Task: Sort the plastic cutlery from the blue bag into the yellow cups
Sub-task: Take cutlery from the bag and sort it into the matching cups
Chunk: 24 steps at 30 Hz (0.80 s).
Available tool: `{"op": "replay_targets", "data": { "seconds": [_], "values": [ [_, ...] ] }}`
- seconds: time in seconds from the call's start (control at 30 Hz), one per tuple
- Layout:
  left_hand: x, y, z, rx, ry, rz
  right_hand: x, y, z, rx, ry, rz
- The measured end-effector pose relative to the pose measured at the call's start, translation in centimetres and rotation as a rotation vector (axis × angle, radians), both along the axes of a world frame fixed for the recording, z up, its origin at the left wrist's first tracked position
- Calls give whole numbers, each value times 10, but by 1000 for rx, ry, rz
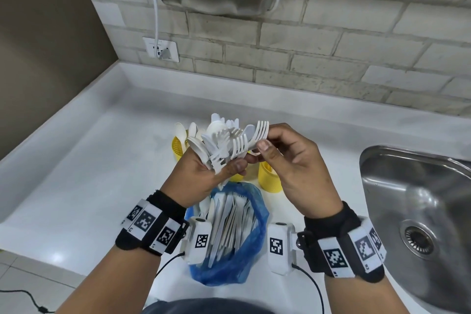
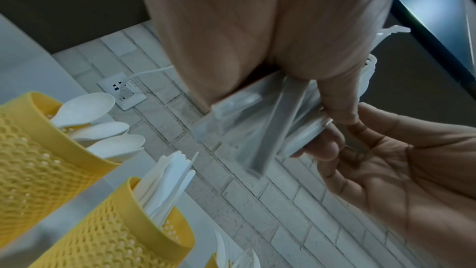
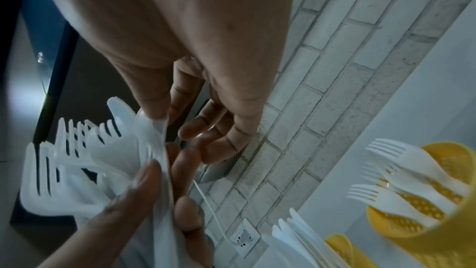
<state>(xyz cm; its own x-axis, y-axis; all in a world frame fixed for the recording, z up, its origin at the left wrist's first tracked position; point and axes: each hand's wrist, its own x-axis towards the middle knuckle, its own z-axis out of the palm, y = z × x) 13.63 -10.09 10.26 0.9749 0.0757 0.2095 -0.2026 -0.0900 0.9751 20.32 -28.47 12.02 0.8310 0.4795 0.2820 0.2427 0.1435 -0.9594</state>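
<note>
Head view: L hand [image 1: 201, 178] grips mixed cutlery bundle [image 1: 224, 145] above blue bag [image 1: 244, 257]; R hand [image 1: 298, 160] pinches one fork [image 1: 257, 135] w/ thumb + fingers.

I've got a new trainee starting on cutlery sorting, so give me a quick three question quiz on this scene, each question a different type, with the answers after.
1. True or false: the crumpled blue plastic bag on the white countertop is already empty.
2. Multiple choice: what does the right hand pinch at the edge of the bunch of white plastic cutlery gripped by the left hand? A) a spoon B) a fork C) a knife
3. Fill in: in the left wrist view, the farther perforated yellow plastic cup holds white plastic ____.

Key: 1 false, cutlery still lies in it. 2 B. 3 spoons.
</note>
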Motion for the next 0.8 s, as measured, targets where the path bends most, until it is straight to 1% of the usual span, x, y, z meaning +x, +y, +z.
{"op": "replay_targets", "data": {
  "seconds": [0.1,0.2,0.37,0.43,0.53,0.6,0.67,0.73,0.8],
  "values": [
    [-4,1,-1,-9,32,9,-2,1,5,112,62,14],
    [-7,0,-2,4,43,21,0,-3,14,293,179,27],
    [-8,-6,-1,-65,52,-6,9,-19,35,602,377,152],
    [-8,-9,0,-73,56,-15,14,-26,40,653,431,151],
    [-9,-10,4,-67,50,-24,18,-32,39,600,519,121],
    [-10,-11,6,-58,28,-28,15,-28,34,513,524,116],
    [-11,-12,9,-83,12,-38,8,-21,27,360,451,88],
    [-12,-15,11,-99,6,-64,-1,-14,23,150,320,63],
    [-13,-18,13,-103,9,-93,-9,-10,21,63,255,104]
  ]
}}
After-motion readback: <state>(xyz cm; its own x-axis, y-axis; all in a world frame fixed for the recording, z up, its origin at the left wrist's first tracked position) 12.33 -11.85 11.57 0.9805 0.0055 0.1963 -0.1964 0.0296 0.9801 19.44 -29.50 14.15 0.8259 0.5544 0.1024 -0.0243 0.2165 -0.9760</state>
